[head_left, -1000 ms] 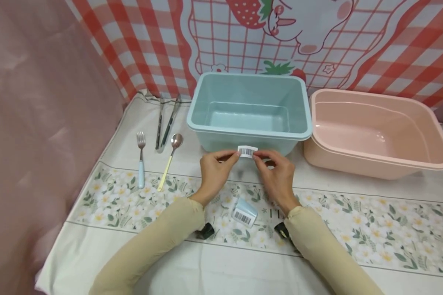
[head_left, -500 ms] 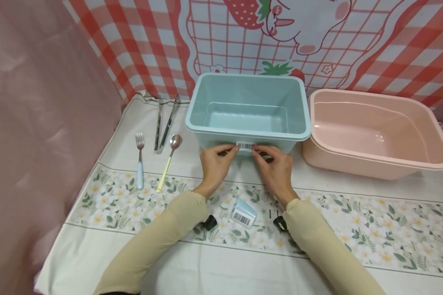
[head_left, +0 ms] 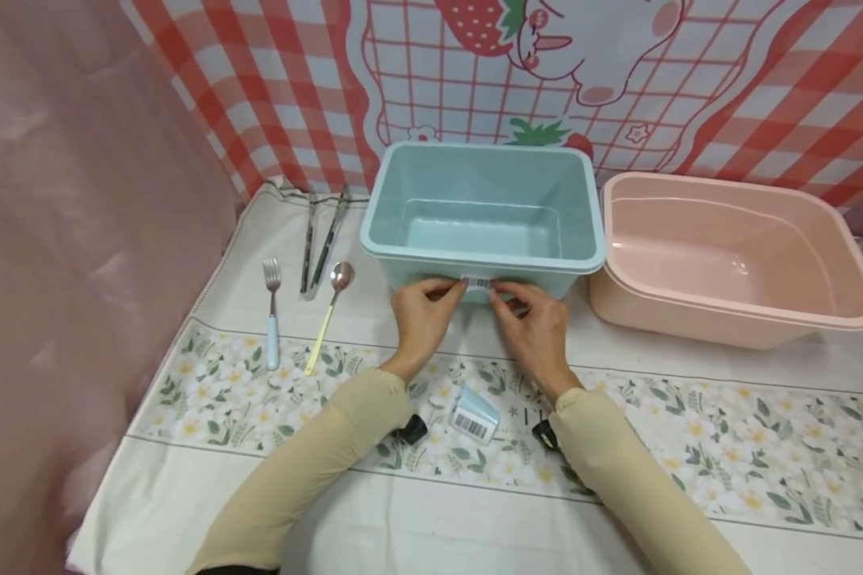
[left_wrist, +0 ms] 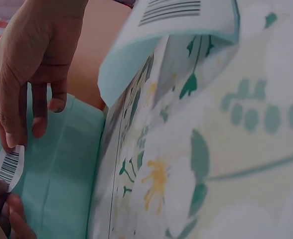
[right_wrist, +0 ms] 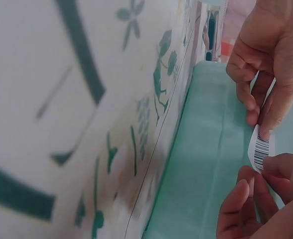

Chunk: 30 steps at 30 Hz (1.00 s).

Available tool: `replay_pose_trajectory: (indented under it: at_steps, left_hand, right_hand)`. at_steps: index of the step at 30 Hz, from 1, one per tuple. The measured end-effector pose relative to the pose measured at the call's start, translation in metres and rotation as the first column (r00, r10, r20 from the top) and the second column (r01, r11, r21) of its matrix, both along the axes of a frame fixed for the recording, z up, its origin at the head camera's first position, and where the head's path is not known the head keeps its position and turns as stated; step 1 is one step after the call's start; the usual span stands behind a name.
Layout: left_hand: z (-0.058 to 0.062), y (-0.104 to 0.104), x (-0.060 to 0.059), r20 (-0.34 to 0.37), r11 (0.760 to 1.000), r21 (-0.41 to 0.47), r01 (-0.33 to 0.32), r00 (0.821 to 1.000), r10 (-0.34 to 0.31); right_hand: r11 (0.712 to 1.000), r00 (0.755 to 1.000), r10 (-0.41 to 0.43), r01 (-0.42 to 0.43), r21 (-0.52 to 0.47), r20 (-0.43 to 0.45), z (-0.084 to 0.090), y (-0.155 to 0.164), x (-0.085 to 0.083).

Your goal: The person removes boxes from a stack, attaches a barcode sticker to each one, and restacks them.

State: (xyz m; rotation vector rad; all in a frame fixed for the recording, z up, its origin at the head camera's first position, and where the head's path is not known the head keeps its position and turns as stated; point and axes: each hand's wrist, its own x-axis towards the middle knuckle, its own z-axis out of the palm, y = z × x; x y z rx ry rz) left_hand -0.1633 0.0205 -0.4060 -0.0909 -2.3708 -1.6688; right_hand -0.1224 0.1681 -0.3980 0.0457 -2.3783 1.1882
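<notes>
My left hand (head_left: 424, 315) pinches the left end of a small white barcode sticker (head_left: 479, 283) between thumb and finger. At its right end, my right hand (head_left: 535, 327) holds it the same way. The sticker lies against the front wall of a light blue plastic basin (head_left: 483, 263), just under the rim. In the right wrist view, one long edge of the sticker (right_wrist: 258, 152) seems lifted from the wall. Between the forearms, on the tablecloth, lies a curled pale blue backing sheet (head_left: 475, 415) bearing another barcode sticker.
A pink basin (head_left: 748, 311) stands right of the blue one. To the left lie a fork (head_left: 273, 315), a spoon (head_left: 328, 319) and metal tongs (head_left: 324, 243). A checked cloth (head_left: 295, 88) hangs behind; a pink curtain (head_left: 79, 239) hangs at the left.
Both hands have moved slightly forward with the sticker, from in front of the basin to against its front wall. Over the last half second they have barely shifted.
</notes>
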Motion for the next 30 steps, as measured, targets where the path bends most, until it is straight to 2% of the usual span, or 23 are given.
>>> replay_pose_trajectory:
  at_steps: [10, 14, 18, 20, 23, 27, 30]
  left_hand:
    - [0.000, -0.005, -0.001, 0.016, 0.998, -0.063, -0.016, 1.000, 0.017]
    - [0.001, -0.005, 0.000, 0.014, 0.996, -0.031, 0.081, 0.997, -0.081]
    - [0.001, -0.005, -0.001, -0.004, 0.978, 0.021, 0.208, 0.978, -0.208]
    - [0.001, -0.005, 0.000, 0.000, 0.972, 0.019, 0.235, 0.972, -0.235]
    - [0.001, -0.008, 0.002, 0.041, 0.969, -0.022, 0.245, 0.969, -0.244]
    - [0.000, -0.014, 0.010, 0.140, 0.949, -0.078, 0.305, 0.946, -0.293]
    - [0.000, -0.022, 0.021, 0.221, 0.917, -0.097, 0.388, 0.906, -0.360]
  right_hand:
    - [0.998, 1.000, -0.006, 0.004, 0.069, 0.028, 0.002, -0.001, 0.000]
    - [0.997, 0.999, 0.029, -0.032, 0.070, 0.036, 0.004, 0.000, 0.002]
    - [0.995, 0.993, 0.098, -0.099, 0.016, 0.067, 0.005, 0.001, 0.000]
    - [0.992, 0.987, 0.122, -0.122, -0.006, 0.102, 0.005, 0.002, -0.002]
    - [0.991, 0.975, 0.135, -0.135, -0.014, 0.175, 0.001, 0.004, -0.002]
    - [0.984, 0.949, 0.175, -0.177, -0.017, 0.262, 0.000, 0.007, 0.005]
    - [0.977, 0.924, 0.209, -0.214, -0.020, 0.321, 0.003, 0.010, 0.017]
